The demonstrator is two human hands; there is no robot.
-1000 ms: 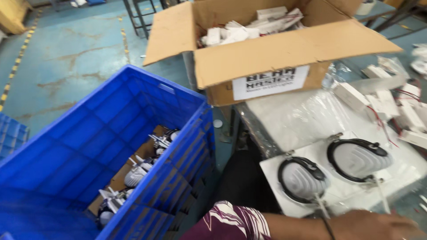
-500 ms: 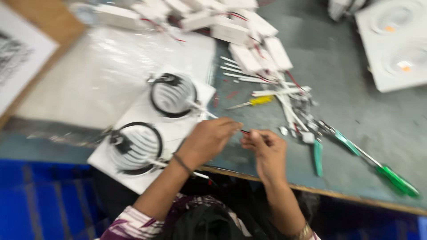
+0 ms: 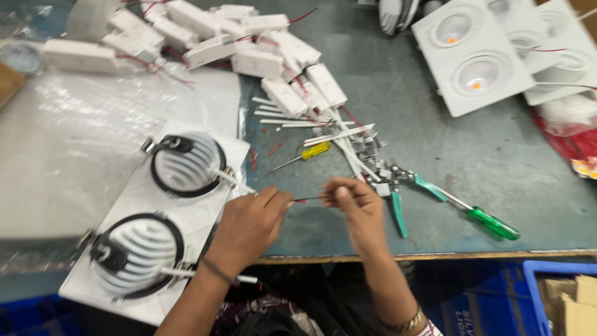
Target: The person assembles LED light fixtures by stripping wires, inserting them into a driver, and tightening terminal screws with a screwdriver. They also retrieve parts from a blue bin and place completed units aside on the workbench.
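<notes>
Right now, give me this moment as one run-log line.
left hand: pinching thin wire | right hand: pinching same wire | beside: twin-lamp fixture, face down | on bench: green screwdriver

Both forearms are bare from wrist to elbow, with no sleeve over either. The left hand (image 3: 252, 224) has a thin dark band round its wrist, a plain thread or cord with nothing hanging from it. The right hand (image 3: 357, 211) has a gold-toned bracelet of small links lower down the forearm, near the bottom edge of the view. No rings or gloves show on the fingers. Below the arms a strip of clothing shows: patterned cloth in maroon, pink and white stripes (only partly visible), with darker cloth beside it.
</notes>
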